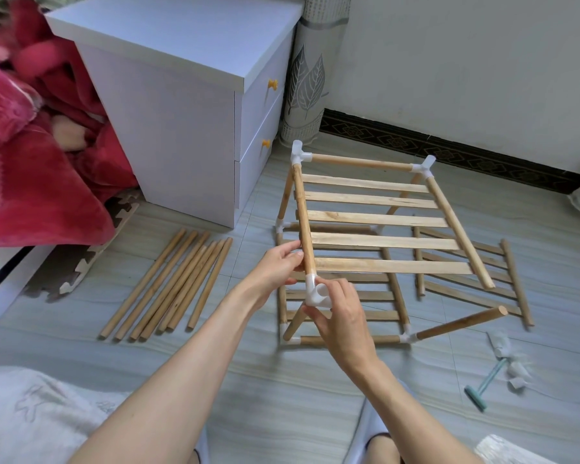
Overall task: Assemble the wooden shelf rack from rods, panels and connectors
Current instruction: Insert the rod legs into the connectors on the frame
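Loose rods [168,283] lie lower left of the rack [365,236], cabinet [181,128] upper left, spare panel [472,276] right.

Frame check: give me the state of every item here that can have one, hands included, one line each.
Left hand: grips the upper panel's side rod.
Right hand: grip on the white corner connector.
Upper slatted panel: raised; near right rod end bare.
Leaning upright rod: tilted, top end free.
Loose rods: lying on the floor, unused.
Spare slatted panel: flat on the floor.
Nightstand drawers: closed.
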